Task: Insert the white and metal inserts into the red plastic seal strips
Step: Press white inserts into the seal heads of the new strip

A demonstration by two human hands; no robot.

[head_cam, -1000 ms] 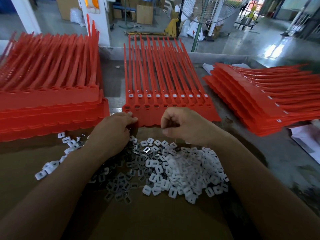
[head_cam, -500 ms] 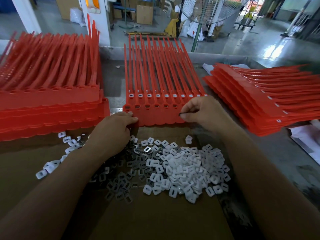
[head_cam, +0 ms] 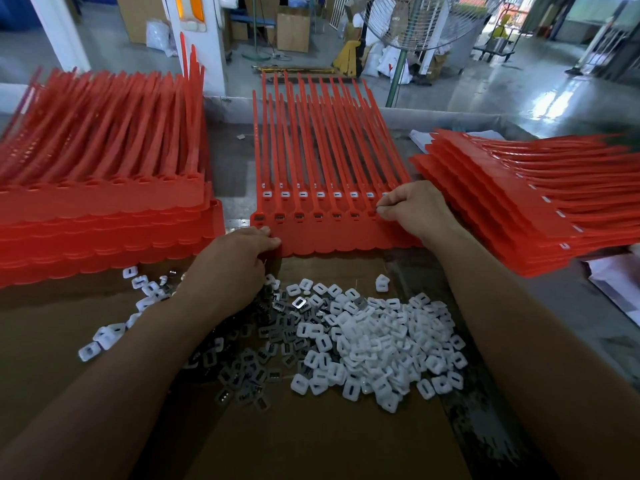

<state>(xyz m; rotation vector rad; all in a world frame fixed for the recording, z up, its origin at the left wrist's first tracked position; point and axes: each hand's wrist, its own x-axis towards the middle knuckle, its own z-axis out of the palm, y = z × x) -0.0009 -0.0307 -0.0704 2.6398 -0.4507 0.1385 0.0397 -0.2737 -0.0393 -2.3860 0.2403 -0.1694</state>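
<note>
A sheet of joined red seal strips [head_cam: 329, 233] lies flat in the middle of the table, tails pointing away. One row of its sockets holds white inserts, the nearer row shows dark metal ones. My right hand [head_cam: 414, 211] pinches a small metal insert [head_cam: 378, 210] at a socket near the sheet's right end. My left hand [head_cam: 235, 261] grips the sheet's near left corner. White inserts [head_cam: 377, 344] are heaped on brown cardboard [head_cam: 311, 438] in front of me, with dark metal inserts [head_cam: 256, 368] piled to their left.
A tall stack of red strip sheets [head_cam: 104, 216] stands at the left and another fanned stack [head_cam: 512, 202] at the right. White papers [head_cam: 616, 285] lie by the right edge. A standing fan [head_cam: 408, 26] and boxes are on the floor beyond the table.
My right hand rose from the insert pile to the sheet and now sits higher and further right at a socket. My left hand stayed on the sheet's corner.
</note>
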